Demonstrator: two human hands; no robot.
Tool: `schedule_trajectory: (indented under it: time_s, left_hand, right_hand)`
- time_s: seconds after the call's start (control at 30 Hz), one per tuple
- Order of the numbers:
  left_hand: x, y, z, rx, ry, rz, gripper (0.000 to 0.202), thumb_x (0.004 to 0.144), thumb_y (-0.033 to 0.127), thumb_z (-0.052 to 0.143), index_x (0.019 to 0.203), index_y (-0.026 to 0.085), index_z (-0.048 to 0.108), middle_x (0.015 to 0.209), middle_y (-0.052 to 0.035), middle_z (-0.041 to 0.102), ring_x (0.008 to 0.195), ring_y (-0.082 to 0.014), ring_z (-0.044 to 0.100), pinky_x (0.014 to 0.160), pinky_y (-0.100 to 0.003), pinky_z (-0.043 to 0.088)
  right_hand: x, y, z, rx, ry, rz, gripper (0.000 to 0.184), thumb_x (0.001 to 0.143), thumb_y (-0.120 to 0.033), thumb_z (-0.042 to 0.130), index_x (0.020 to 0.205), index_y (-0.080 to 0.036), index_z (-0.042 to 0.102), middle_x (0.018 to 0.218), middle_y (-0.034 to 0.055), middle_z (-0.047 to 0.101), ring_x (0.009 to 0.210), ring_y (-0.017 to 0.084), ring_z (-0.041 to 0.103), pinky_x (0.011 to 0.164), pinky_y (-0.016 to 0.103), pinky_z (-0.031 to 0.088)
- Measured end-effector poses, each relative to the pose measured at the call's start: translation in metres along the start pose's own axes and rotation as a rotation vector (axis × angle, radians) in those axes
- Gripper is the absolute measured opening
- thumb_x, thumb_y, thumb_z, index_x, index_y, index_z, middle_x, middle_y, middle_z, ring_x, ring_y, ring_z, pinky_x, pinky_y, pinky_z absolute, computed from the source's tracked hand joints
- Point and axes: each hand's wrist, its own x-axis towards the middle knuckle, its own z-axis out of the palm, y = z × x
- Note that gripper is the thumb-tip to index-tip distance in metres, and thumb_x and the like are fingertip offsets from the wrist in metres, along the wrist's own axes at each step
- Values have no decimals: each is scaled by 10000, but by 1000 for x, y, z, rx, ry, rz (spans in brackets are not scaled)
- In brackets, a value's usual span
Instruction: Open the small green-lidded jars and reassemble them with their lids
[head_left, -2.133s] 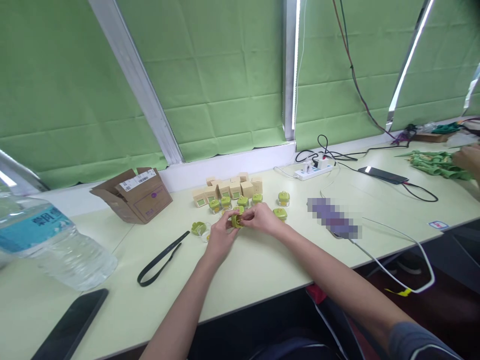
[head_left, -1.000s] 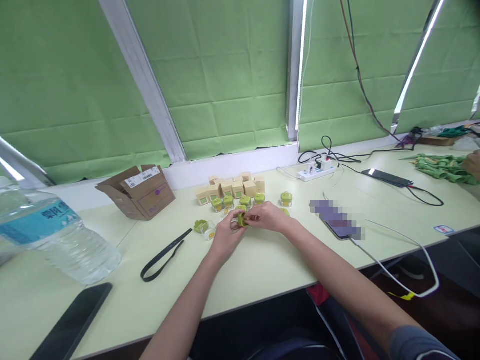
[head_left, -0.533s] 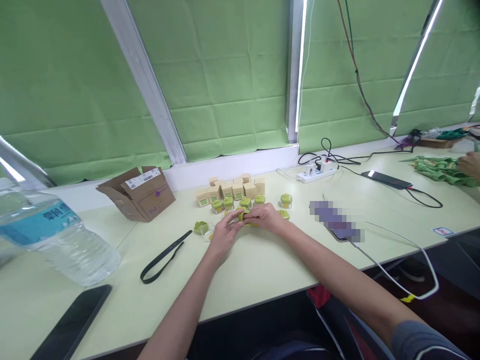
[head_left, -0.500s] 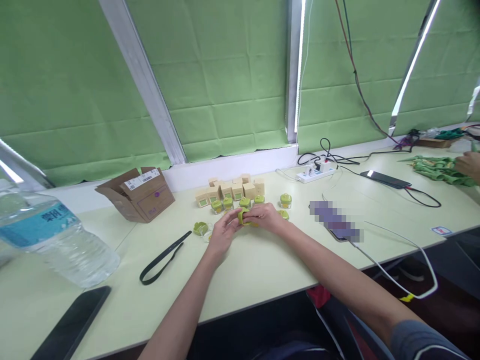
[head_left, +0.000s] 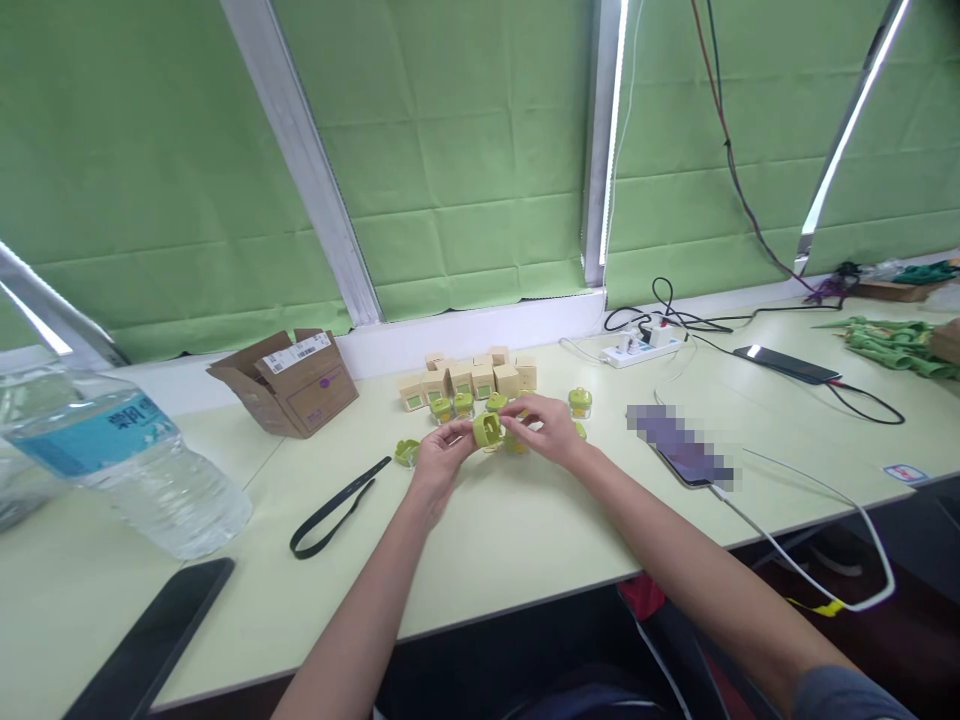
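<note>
A hollow green plastic lid (head_left: pixel 487 431) is held above the table, its open side turned toward me. My left hand (head_left: pixel 441 458) grips its left side between thumb and fingers. At its right edge, my right hand (head_left: pixel 549 430) pinches with thumb and forefinger. Small clear jars with green lids stand just behind my hands, one jar (head_left: pixel 580 402) apart at the right. Another green lid (head_left: pixel 407 452) lies left of my left hand, beside a clear piece partly hidden by that hand. More green-lidded jars are partly covered by my right hand.
Several small tan boxes (head_left: pixel 459 381) stand behind the jars. An open cardboard box (head_left: pixel 300 385), black strap (head_left: pixel 337 510), water bottle (head_left: pixel 135 460) and dark phone (head_left: pixel 154 640) are at left. Rightward lie a cabled phone (head_left: pixel 679 450), power strip (head_left: pixel 642 349) and another phone (head_left: pixel 787 364).
The green lid has turned so its hollow side shows more. My right fingers have drawn back from inside it to its edge. The whole view has shifted slightly.
</note>
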Motion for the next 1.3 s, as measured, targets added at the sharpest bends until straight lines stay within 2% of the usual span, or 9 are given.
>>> schedule_trajectory:
  time_s: [0.1, 0.23, 0.47, 0.63, 0.8, 0.93, 1.0, 1.13, 1.3]
  left_hand:
    - [-1, 0, 1, -30, -31, -20, 380, 565, 326, 900, 810, 134, 683, 840, -36, 706, 778, -142, 661, 856, -328, 543]
    - [0, -3, 0, 23, -83, -44, 358, 558, 302, 910, 788, 133, 694, 805, -29, 709, 757, -128, 655, 813, -277, 527]
    - [-3, -3, 3, 203, -166, -37, 362, 705, 440, 805, 872, 135, 704, 823, -58, 721, 710, -150, 654, 726, -286, 506]
    - [-6, 3, 2, 357, -176, 77, 292, 772, 427, 743, 831, 155, 655, 689, -19, 672, 664, -145, 623, 651, -255, 462]
    - [-3, 9, -6, 429, -121, 192, 278, 799, 421, 714, 758, 173, 596, 656, -2, 647, 628, -128, 601, 653, -246, 462]
    - [-1, 11, -7, 463, -102, 188, 282, 812, 437, 699, 787, 173, 603, 641, 0, 638, 609, -132, 612, 616, -239, 451]
    - [-2, 11, -5, 440, -111, 169, 298, 830, 453, 676, 899, 167, 631, 757, -22, 674, 604, -129, 628, 591, -240, 447]
    - [-8, 11, 2, 363, -195, 156, 467, 861, 470, 641, 1252, 219, 594, 1255, -116, 630, 732, -148, 697, 650, -276, 510]
    - [-13, 15, 6, 326, -291, 47, 498, 770, 436, 758, 1188, 188, 653, 1279, -137, 645, 870, -219, 719, 790, -348, 563]
  right_hand:
    - [0, -1, 2, 60, -64, 173, 294, 924, -403, 571, 1051, -177, 709, 857, 60, 730, 715, 150, 661, 582, 233, 527]
    - [-1, 1, 9, 94, -243, 213, 312, 936, -323, 505, 752, -153, 692, 631, 7, 644, 542, 100, 548, 506, 197, 418]
    - [-2, 0, 11, 72, -184, 264, 198, 840, -202, 544, 665, -152, 622, 581, -12, 593, 522, 94, 523, 499, 189, 377]
    - [-1, -2, 10, 68, -253, 215, 182, 891, -205, 499, 768, -157, 624, 647, 0, 608, 551, 103, 522, 523, 197, 392]
    - [2, -4, 13, -25, -238, 91, 187, 928, -210, 446, 812, -171, 588, 700, 15, 583, 597, 118, 497, 538, 209, 375]
    - [2, 3, 9, 48, -225, 153, 218, 923, -258, 457, 758, -174, 572, 675, 3, 565, 602, 119, 491, 539, 207, 384]
    - [1, 6, 5, 67, -186, 209, 255, 907, -284, 474, 692, -172, 552, 614, -16, 524, 570, 112, 463, 521, 207, 371]
    - [0, 4, 3, 73, -190, 246, 286, 879, -299, 520, 638, -163, 595, 579, -22, 550, 543, 100, 466, 519, 207, 362]
    - [1, -3, 12, 112, -217, 301, 280, 856, -347, 598, 680, -154, 699, 598, 0, 647, 521, 106, 505, 491, 210, 366]
